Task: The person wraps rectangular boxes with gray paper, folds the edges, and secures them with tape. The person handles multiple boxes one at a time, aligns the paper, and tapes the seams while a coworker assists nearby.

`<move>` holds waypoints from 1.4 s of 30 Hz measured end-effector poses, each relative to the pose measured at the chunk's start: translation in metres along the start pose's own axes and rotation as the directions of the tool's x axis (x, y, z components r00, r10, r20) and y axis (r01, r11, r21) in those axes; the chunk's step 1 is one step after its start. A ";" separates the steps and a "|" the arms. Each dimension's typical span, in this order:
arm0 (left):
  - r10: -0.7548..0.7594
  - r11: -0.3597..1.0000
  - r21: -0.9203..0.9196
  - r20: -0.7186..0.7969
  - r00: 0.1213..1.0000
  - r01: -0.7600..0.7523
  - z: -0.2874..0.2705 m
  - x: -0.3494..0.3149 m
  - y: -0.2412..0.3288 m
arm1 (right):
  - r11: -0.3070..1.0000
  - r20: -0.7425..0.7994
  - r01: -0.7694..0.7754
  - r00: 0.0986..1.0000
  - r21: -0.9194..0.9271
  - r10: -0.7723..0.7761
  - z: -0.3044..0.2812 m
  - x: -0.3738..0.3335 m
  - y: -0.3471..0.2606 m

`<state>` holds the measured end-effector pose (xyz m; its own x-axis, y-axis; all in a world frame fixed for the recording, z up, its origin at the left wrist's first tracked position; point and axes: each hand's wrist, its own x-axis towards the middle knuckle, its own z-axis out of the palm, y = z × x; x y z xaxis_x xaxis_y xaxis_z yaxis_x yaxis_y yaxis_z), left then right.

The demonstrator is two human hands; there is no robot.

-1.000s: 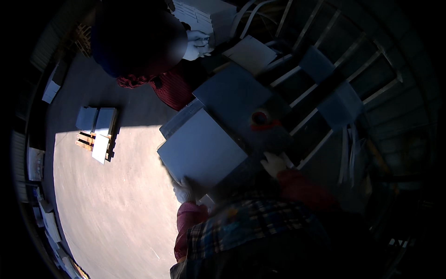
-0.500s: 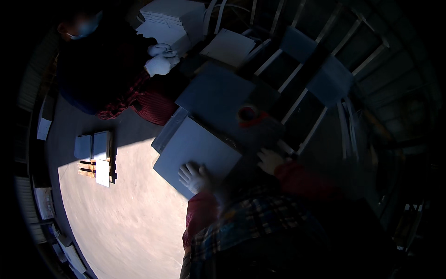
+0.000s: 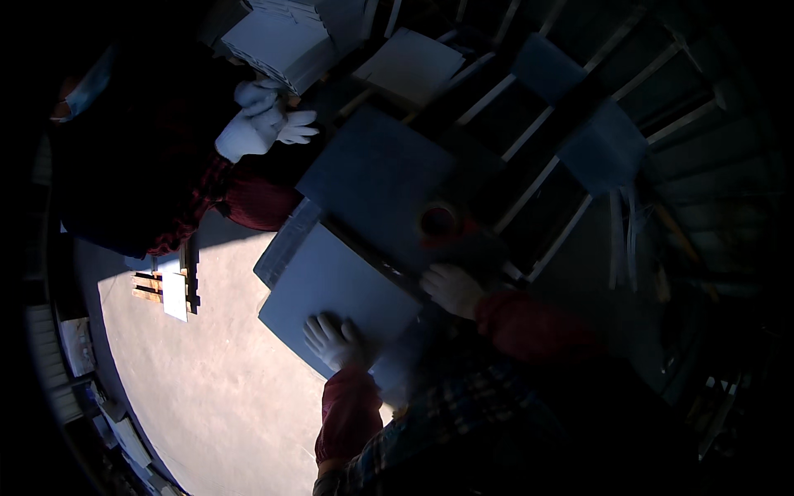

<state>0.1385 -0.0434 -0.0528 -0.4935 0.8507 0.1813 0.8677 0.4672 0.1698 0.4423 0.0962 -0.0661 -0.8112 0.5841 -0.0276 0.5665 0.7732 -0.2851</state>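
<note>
A flat grey-blue board or panel (image 3: 339, 281) lies in front of me on a low stack. My left hand (image 3: 333, 341), in a pale glove, rests flat on its near part with the fingers spread. Beside the panel's right edge is my right hand (image 3: 452, 289), its fingers stretched toward that edge and nothing visible in them. The shade hides whether they touch it. Beyond this hand lies a roll of tape (image 3: 438, 221) with something red against it. A second dark blue-grey panel (image 3: 376, 165) is farther off.
At the far left a co-worker (image 3: 149, 165) in white gloves (image 3: 260, 124) stands close to a stack of white panels (image 3: 277, 41). Metal rails with blue-grey panels (image 3: 604, 145) run along the right. A small pallet (image 3: 149, 285) carries a white board (image 3: 174, 296) on the sunlit floor.
My right hand has moved left to the panel's edge. My left hand stays flat on the panel. The co-worker's gloved hands have shifted, with one now spreading its fingers.
</note>
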 end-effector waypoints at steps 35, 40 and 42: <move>0.013 0.991 0.133 0.075 0.997 -0.023 0.014 -0.010 -0.018 | 0.997 -0.248 0.075 0.966 0.014 -0.069 0.015 -0.037 0.012; 0.016 0.988 0.151 0.077 0.997 -0.028 0.019 -0.010 -0.017 | 0.991 -0.210 0.125 0.971 0.040 -0.114 0.012 -0.036 0.025; 0.012 0.991 0.135 0.087 0.996 -0.024 0.015 -0.011 -0.016 | 0.989 -0.203 0.134 0.972 0.057 -0.119 0.012 -0.034 0.025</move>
<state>0.1309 -0.0563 -0.0721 -0.4758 0.8741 0.0982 0.8794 0.4750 0.0327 0.4822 0.0929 -0.0835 -0.8265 0.5255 0.2020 0.4439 0.8290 -0.3401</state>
